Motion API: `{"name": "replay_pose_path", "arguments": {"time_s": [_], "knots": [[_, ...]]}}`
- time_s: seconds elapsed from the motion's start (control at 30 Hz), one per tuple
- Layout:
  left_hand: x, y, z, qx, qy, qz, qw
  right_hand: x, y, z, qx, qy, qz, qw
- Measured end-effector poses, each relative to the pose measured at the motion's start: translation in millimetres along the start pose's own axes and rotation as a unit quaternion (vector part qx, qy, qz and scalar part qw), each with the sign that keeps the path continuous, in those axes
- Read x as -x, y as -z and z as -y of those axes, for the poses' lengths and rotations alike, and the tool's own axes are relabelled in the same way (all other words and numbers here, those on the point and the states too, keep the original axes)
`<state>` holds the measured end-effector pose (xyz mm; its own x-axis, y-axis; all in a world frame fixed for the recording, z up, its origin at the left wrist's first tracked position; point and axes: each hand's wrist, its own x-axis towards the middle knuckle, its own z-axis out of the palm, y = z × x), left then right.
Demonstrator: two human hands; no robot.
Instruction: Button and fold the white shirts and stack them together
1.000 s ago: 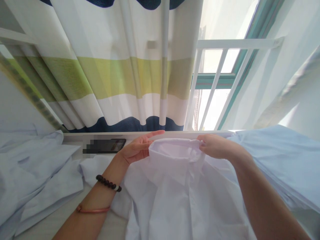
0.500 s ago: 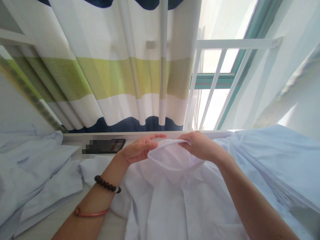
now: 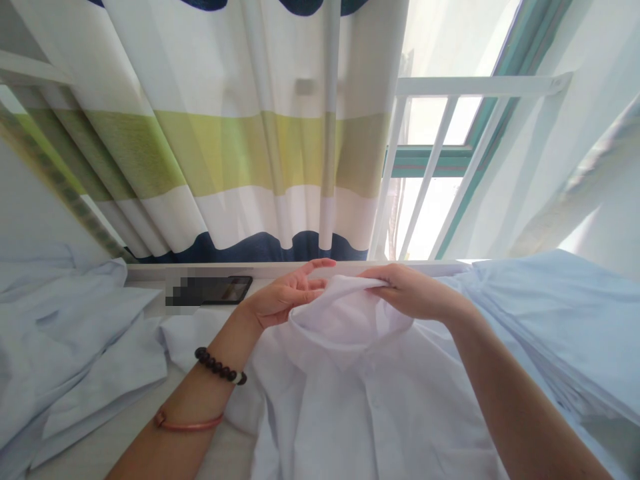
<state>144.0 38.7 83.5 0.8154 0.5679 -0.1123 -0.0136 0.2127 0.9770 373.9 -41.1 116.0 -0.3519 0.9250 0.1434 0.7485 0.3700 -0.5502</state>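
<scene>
A white button-up shirt [image 3: 335, 407] lies spread in front of me, its front placket facing up and its collar [image 3: 345, 313] raised at the far end. My left hand [image 3: 287, 293] pinches the left part of the collar between thumb and fingers, with the index finger stretched out above it. On the right side, my right hand [image 3: 413, 290] is closed on the collar's upper edge, thumb behind the cloth and partly hidden. Between the two hands the collar band stands up in a loop.
Crumpled white garments [image 3: 65, 347] lie at the left. A stack of folded pale shirts [image 3: 565, 313] rests at the right. Behind the left wrist is a dark phone [image 3: 220, 291], partly pixelated. A striped curtain [image 3: 270, 153] and white railing [image 3: 480, 87] stand beyond the bed's edge.
The collar's top edge has risen slightly between my hands. My left index finger has lifted a little, and my right hand has shifted slightly to the right.
</scene>
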Motion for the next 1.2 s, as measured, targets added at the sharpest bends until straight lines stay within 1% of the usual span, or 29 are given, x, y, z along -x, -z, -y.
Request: {"name": "replay_pose_path", "arguments": {"time_s": [0.1,0.17,0.2,0.23,0.3,0.4,0.47,0.5,0.53,0.6,0.63,0.67,0.7,0.73,0.77,0.83,0.87,0.9,0.93,0.97,1.0,1.07,1.2], "knots": [[0.5,-5.8,-5.8,-0.073,-0.018,-0.022,0.997,-1.0,-0.9,-0.4,0.039,-0.041,-0.007,0.998],[2.4,-9.2,-12.3,-0.166,-0.027,-0.022,0.986,-2.0,-1.2,0.5,0.056,-0.06,-0.009,0.997],[3.5,-10.6,-15.7,-0.226,-0.024,-0.023,0.974,-2.6,-1.1,0.9,0.062,-0.071,-0.01,0.996],[4.5,-11.8,-19.0,-0.291,-0.018,-0.03,0.956,-3.0,-0.8,0.9,0.068,-0.082,-0.013,0.994],[5.8,-13.0,-24.3,-0.413,-0.009,-0.063,0.909,-3.1,0.7,-0.4,0.082,-0.104,-0.028,0.991],[5.9,-11.3,-29.3,-0.549,-0.041,-0.158,0.82,0.4,6.1,-5.0,0.114,-0.151,-0.068,0.98],[6.0,-8.3,-32.0,-0.603,-0.064,-0.219,0.764,4.6,11.2,-7.4,0.124,-0.187,-0.093,0.97],[6.3,-6.7,-33.1,-0.617,-0.066,-0.242,0.746,6.7,13.6,-7.7,0.124,-0.205,-0.101,0.966],[6.4,-5.3,-34.1,-0.623,-0.06,-0.257,0.736,8.4,15.6,-7.4,0.124,-0.219,-0.105,0.962],[5.9,-3.1,-34.3,-0.619,-0.046,-0.281,0.732,9.9,17.6,-5.5,0.117,-0.233,-0.106,0.959],[5.0,-2.1,-33.2,-0.61,-0.047,-0.293,0.735,9.6,17.4,-4.5,0.112,-0.235,-0.113,0.959],[3.4,-0.9,-31.1,-0.592,-0.057,-0.302,0.745,8.6,16.6,-4.0,0.105,-0.234,-0.124,0.959],[1.5,0.7,-28.1,-0.562,-0.075,-0.303,0.766,7.2,15.2,-4.2,0.097,-0.229,-0.138,0.959],[-0.6,2.9,-24.2,-0.519,-0.096,-0.296,0.796,5.4,13.4,-5.4,0.086,-0.222,-0.15,0.96],[-2.6,5.7,-19.7,-0.465,-0.116,-0.278,0.832,3.4,11.3,-7.7,0.065,-0.214,-0.162,0.961],[-5.0,12.9,-9.8,-0.343,-0.133,-0.209,0.906,-0.3,6.9,-15.1,0.005,-0.201,-0.184,0.962],[-5.3,16.9,-4.9,-0.288,-0.127,-0.162,0.935,-1.9,4.8,-19.7,-0.027,-0.201,-0.196,0.959],[-5.0,20.9,-0.2,-0.247,-0.111,-0.109,0.956,-3.3,2.9,-24.5,-0.053,-0.206,-0.21,0.954],[-4.6,24.6,4.4,-0.222,-0.091,-0.06,0.969,-4.5,1.1,-29.1,-0.071,-0.215,-0.225,0.948],[-4.3,27.7,8.8,-0.212,-0.071,-0.02,0.974,-5.6,-0.4,-33.3,-0.08,-0.225,-0.239,0.941],[-4.6,30.2,13.2,-0.215,-0.056,0.005,0.975,-6.5,-1.8,-36.8,-0.086,-0.232,-0.248,0.936],[-7.7,33.2,22.4,-0.24,-0.042,0.016,0.97,-8.1,-4.1,-41.1,-0.102,-0.236,-0.256,0.932],[-23.2,35.4,42.2,-0.244,-0.056,-0.007,0.968,-11.4,-7.9,-42.6,-0.145,-0.239,-0.26,0.924]]}}
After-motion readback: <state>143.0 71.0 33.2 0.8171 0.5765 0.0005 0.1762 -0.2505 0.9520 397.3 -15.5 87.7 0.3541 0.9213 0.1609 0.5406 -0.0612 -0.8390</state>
